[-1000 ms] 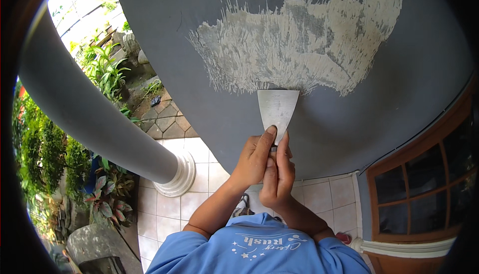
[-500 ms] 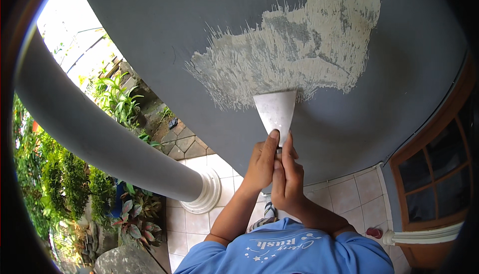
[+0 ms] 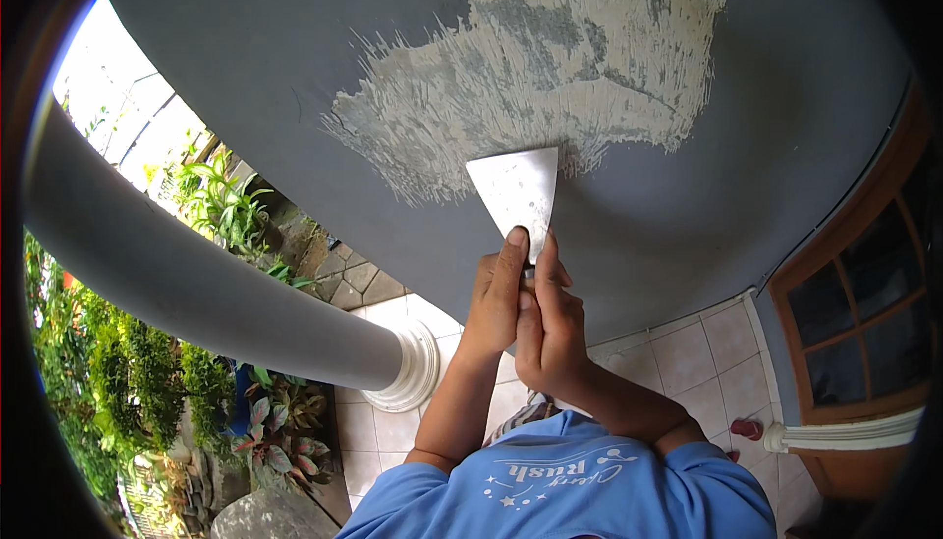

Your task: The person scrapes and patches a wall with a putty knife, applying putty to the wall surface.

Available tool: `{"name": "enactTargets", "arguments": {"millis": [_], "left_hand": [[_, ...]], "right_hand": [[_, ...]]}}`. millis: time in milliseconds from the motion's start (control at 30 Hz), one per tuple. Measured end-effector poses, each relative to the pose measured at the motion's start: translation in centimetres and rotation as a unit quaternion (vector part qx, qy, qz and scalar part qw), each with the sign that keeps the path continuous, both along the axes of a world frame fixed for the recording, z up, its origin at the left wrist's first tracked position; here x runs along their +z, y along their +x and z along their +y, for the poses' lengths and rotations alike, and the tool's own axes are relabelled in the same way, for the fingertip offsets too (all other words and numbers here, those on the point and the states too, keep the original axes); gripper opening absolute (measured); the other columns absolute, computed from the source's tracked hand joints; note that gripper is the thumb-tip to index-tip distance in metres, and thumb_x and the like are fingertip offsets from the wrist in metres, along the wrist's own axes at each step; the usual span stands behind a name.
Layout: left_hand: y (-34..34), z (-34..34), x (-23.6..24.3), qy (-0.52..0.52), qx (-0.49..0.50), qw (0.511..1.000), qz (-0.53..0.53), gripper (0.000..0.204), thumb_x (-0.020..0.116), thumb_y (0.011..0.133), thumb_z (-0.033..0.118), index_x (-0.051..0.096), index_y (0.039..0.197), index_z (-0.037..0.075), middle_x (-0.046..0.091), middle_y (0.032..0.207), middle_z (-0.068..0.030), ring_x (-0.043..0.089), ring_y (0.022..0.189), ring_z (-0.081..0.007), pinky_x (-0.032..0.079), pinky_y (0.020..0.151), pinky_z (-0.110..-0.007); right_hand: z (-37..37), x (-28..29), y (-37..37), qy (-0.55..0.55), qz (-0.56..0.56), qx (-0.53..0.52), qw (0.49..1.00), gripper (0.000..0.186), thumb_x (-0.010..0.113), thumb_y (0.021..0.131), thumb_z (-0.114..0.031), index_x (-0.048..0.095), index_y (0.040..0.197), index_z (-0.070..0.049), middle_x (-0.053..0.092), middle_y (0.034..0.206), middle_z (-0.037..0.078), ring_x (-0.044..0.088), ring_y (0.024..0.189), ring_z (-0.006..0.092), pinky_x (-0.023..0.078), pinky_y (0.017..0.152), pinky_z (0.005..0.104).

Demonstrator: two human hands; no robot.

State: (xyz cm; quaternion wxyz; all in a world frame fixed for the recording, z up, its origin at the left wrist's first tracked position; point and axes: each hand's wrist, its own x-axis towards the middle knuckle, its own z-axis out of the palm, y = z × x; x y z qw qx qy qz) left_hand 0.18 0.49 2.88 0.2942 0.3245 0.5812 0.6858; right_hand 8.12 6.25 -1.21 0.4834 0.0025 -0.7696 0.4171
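My left hand (image 3: 491, 303) and my right hand (image 3: 555, 333) are closed together around the handle of a wide metal putty knife (image 3: 516, 190), with my left thumb on the base of the blade. The blade points up and away from me, its edge at the lower border of a rough off-white patch of filler (image 3: 540, 68) on the grey wall (image 3: 796, 68). The patch has streaky, ragged edges, with grey showing through. Most of the handle is hidden under my fingers.
A grey column (image 3: 196, 264) with a white moulded base (image 3: 411, 367) stands at left, beside plants (image 3: 147, 372) and stone paving (image 3: 359, 279). Below are pale floor tiles (image 3: 678, 357) and a red shoe (image 3: 747, 429). A wood-framed window (image 3: 850, 298) is at the right.
My hands and the putty knife sit higher and slightly further left in the picture, the blade a little more tilted. The view of the wall and column has shifted as the head moved.
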Motion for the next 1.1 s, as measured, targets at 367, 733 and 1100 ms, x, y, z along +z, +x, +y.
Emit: {"name": "enactTargets", "arguments": {"millis": [367,733,1100], "left_hand": [[1.0,0.5,-0.9,0.008,0.005,1.000,0.009,0.062,0.028,0.104,0.038,0.065,0.077,-0.003,0.065,0.070,-0.0106,0.061,0.062,-0.0148,0.049,0.063,-0.027],[1.3,1.1,-1.6,-0.013,0.032,0.998,0.060,0.064,0.030,0.103,0.043,0.066,0.081,-0.004,0.065,0.070,-0.0115,0.061,0.063,-0.0145,0.048,0.063,-0.026],[1.8,1.0,-1.0,-0.022,0.026,0.999,0.036,0.061,0.029,0.104,0.041,0.066,0.079,-0.001,0.065,0.070,-0.0102,0.060,0.067,-0.0149,0.048,0.067,-0.028]], "right_hand": [[0.7,-0.5,1.0,-0.047,-0.046,0.058,0.996,0.062,0.042,0.092,-0.009,0.014,0.142,0.016,0.040,0.130,0.043,0.053,0.112,0.0521,0.047,0.093,0.0479],[0.8,-1.0,1.6,-0.056,-0.011,0.043,0.997,0.059,0.039,0.091,-0.005,0.017,0.142,0.015,0.047,0.125,0.039,0.056,0.109,0.0499,0.047,0.093,0.0461],[0.9,0.2,2.5,-0.041,-0.053,0.027,0.997,0.060,0.041,0.092,-0.007,0.018,0.142,0.016,0.045,0.124,0.042,0.059,0.102,0.0509,0.053,0.082,0.0445]]}}
